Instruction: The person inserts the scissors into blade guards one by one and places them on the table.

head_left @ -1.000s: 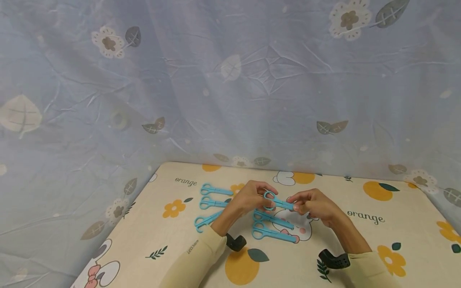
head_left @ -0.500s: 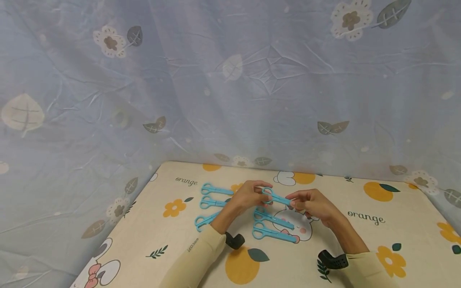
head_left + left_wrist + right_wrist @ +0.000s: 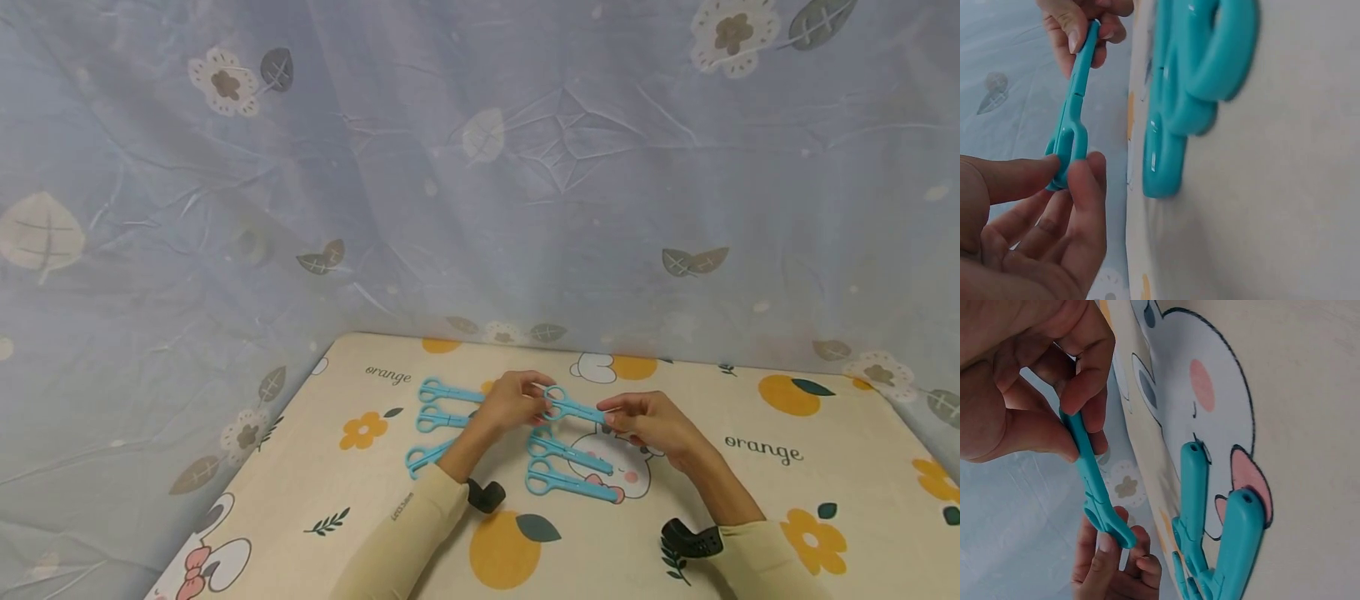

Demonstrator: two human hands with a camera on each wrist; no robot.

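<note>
In the head view, a pair of light-blue scissors [image 3: 579,408] is held above the table between both hands. My right hand [image 3: 651,423] pinches the blade end between thumb and fingers. At the finger loops, my left hand [image 3: 512,403] holds the handle; the left wrist view shows its thumb and fingertips on either side of the loops [image 3: 1067,153]. The blades are together. Below lie two more blue scissors, one nearer the back [image 3: 568,452] and one in front [image 3: 573,482], handles pointing left.
Left of my left arm, a column of similar blue scissors [image 3: 442,419] lies on the patterned tablecloth [image 3: 285,550], the front one [image 3: 427,457] angled and partly covered by the arm. A grey-blue printed curtain [image 3: 480,208] rises behind the table. Each wrist wears a black device [image 3: 486,497].
The held scissors have shifted slightly left and up. My left hand has drawn left, its grip now nearer the outer ends of the loops. The right hand keeps its pinch on the blade end.
</note>
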